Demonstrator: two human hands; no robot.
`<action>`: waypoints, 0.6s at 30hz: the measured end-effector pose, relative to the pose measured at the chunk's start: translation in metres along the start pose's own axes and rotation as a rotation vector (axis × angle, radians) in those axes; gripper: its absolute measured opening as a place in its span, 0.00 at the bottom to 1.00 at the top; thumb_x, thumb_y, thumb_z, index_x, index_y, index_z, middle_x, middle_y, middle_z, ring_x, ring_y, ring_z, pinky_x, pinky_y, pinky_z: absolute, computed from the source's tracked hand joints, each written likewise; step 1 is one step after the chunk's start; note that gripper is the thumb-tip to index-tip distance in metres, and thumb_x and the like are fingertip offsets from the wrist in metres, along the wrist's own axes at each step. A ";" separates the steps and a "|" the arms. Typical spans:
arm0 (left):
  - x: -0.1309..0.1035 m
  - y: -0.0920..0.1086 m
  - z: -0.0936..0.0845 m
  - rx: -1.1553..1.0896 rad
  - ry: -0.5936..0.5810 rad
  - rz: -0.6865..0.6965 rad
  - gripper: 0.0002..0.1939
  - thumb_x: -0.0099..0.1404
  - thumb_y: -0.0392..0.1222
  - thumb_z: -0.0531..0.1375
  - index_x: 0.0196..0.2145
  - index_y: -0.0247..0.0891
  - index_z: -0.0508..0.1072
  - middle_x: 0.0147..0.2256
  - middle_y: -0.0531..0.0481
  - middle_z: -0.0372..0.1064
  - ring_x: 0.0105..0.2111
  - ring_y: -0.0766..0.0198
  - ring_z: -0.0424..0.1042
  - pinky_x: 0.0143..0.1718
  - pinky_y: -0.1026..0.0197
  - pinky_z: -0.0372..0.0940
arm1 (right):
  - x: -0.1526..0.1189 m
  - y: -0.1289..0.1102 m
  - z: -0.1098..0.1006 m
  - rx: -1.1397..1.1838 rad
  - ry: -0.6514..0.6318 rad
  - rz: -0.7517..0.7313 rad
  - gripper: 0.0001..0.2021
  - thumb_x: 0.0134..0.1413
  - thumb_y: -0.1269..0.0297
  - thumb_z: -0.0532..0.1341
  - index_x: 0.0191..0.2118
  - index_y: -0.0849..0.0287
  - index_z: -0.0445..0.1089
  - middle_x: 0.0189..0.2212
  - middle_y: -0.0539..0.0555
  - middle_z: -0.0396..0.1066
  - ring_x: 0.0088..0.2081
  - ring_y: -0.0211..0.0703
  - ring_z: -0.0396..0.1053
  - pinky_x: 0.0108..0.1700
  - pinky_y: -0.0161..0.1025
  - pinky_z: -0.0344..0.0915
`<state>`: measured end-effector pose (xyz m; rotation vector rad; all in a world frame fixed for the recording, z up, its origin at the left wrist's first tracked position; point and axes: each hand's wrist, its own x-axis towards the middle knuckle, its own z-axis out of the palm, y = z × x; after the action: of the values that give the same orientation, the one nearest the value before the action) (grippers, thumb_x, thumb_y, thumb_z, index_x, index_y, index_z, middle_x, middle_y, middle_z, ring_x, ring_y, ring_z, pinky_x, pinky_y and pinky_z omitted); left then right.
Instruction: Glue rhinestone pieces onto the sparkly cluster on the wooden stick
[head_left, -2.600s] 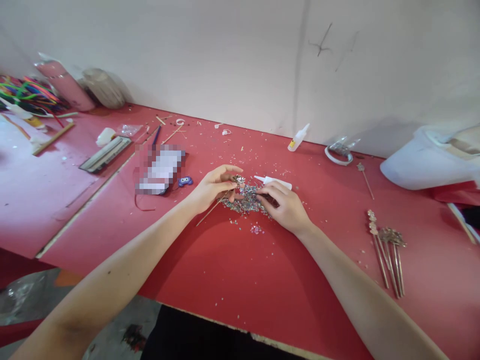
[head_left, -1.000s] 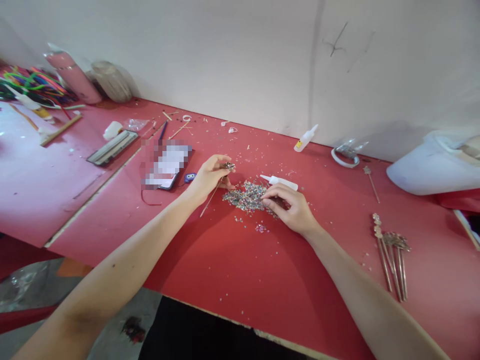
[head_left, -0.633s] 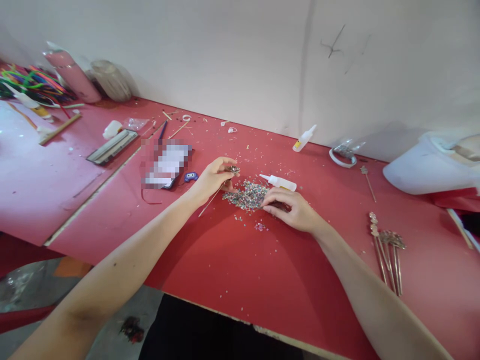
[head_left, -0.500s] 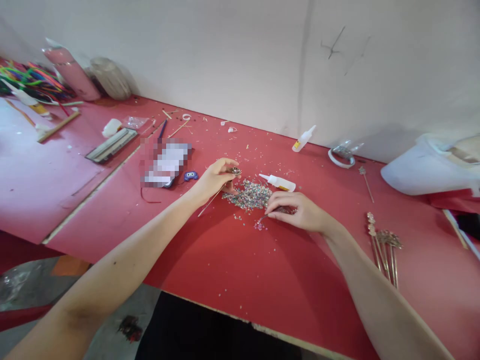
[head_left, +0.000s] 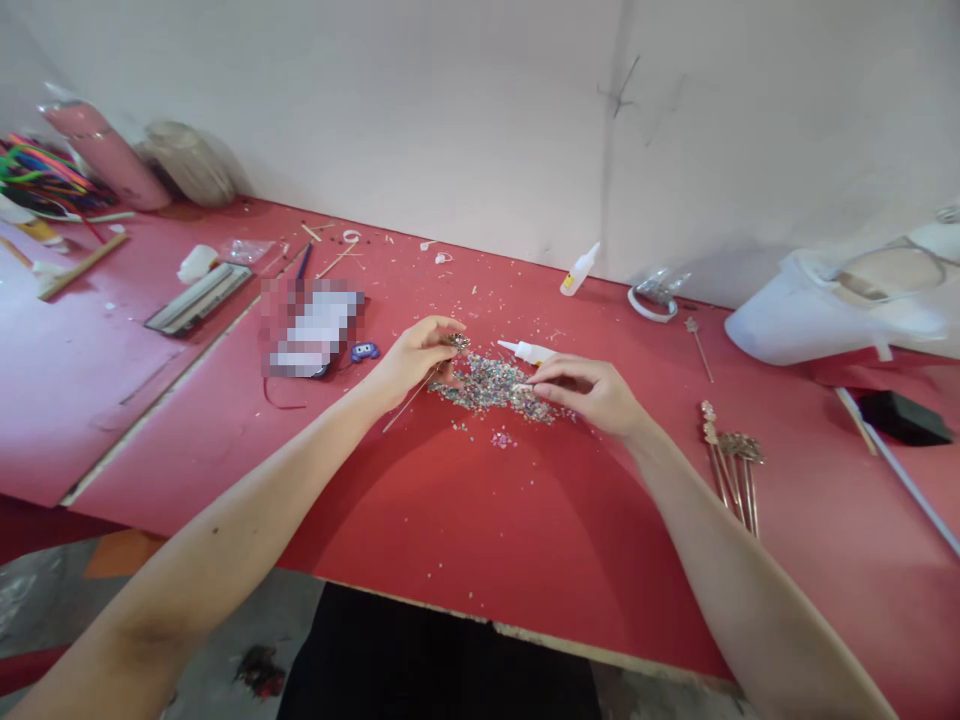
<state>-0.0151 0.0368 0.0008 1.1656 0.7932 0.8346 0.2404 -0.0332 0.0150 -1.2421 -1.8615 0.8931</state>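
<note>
My left hand is closed on a thin metal hair stick. Its flower-shaped gold head shows above the fingertips, and the shaft slants down to the left. A pile of small multicoloured rhinestones lies just below and between both hands. My right hand pinches slim tweezers, mostly hidden by the fingers, with the tip over the pile. Close in front of the pile is a little cluster of pink stones. A white glue bottle lies behind the right fingers.
Several finished-looking hair sticks lie at the right, near a white bucket. Another glue bottle stands by the wall. Left are a blurred phone, a purple gamepad-shaped trinket, a long flat case and a pink flask.
The right hand has lifted the tweezers from the pink stones up and back over the main pile. My left hand keeps its hold on the hair stick. The whole view has shifted slightly.
</note>
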 end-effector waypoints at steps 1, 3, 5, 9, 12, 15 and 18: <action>-0.001 0.001 0.001 -0.031 -0.016 -0.002 0.13 0.58 0.28 0.57 0.41 0.37 0.67 0.29 0.53 0.67 0.19 0.72 0.64 0.32 0.53 0.74 | -0.001 -0.002 0.001 0.006 0.086 0.018 0.08 0.54 0.57 0.64 0.35 0.55 0.76 0.32 0.53 0.73 0.31 0.40 0.69 0.32 0.38 0.65; -0.004 0.001 0.004 -0.115 -0.057 -0.024 0.13 0.58 0.28 0.58 0.41 0.37 0.68 0.26 0.55 0.65 0.19 0.72 0.64 0.36 0.51 0.74 | -0.003 -0.004 0.005 0.009 0.243 0.054 0.09 0.55 0.57 0.63 0.37 0.55 0.75 0.30 0.51 0.72 0.28 0.38 0.67 0.30 0.37 0.64; -0.007 0.001 0.009 -0.204 -0.107 -0.040 0.13 0.58 0.28 0.59 0.41 0.37 0.69 0.27 0.55 0.66 0.19 0.72 0.64 0.40 0.48 0.74 | -0.007 -0.002 0.010 -0.015 0.347 0.088 0.09 0.55 0.58 0.62 0.39 0.55 0.74 0.30 0.51 0.71 0.28 0.37 0.66 0.30 0.36 0.64; -0.012 -0.004 0.019 -0.318 -0.234 -0.094 0.14 0.59 0.29 0.59 0.43 0.38 0.69 0.25 0.56 0.65 0.19 0.73 0.63 0.45 0.46 0.71 | -0.016 0.014 0.019 -0.124 0.448 0.051 0.06 0.57 0.62 0.60 0.38 0.55 0.72 0.36 0.53 0.72 0.35 0.40 0.69 0.34 0.38 0.66; -0.014 -0.008 0.022 -0.288 -0.277 -0.104 0.15 0.59 0.29 0.59 0.44 0.39 0.70 0.23 0.57 0.64 0.20 0.73 0.65 0.48 0.49 0.69 | -0.021 0.024 0.021 -0.256 0.379 0.010 0.06 0.56 0.67 0.59 0.38 0.57 0.72 0.37 0.54 0.72 0.35 0.41 0.69 0.35 0.38 0.66; -0.014 -0.010 0.021 -0.265 -0.259 -0.086 0.14 0.60 0.29 0.59 0.44 0.37 0.71 0.26 0.56 0.67 0.20 0.74 0.65 0.51 0.49 0.66 | -0.022 0.027 0.022 -0.379 0.337 -0.007 0.07 0.58 0.67 0.57 0.40 0.57 0.72 0.36 0.54 0.71 0.29 0.37 0.67 0.33 0.37 0.65; -0.012 -0.009 0.019 -0.299 -0.227 -0.075 0.14 0.59 0.28 0.60 0.44 0.37 0.71 0.25 0.56 0.67 0.19 0.74 0.65 0.52 0.46 0.66 | -0.023 0.023 0.026 -0.460 0.260 -0.054 0.08 0.60 0.67 0.57 0.41 0.56 0.72 0.38 0.54 0.71 0.30 0.37 0.68 0.33 0.37 0.65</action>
<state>-0.0031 0.0167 -0.0030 0.9379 0.5025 0.7155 0.2354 -0.0525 -0.0217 -1.4878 -1.9327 0.2564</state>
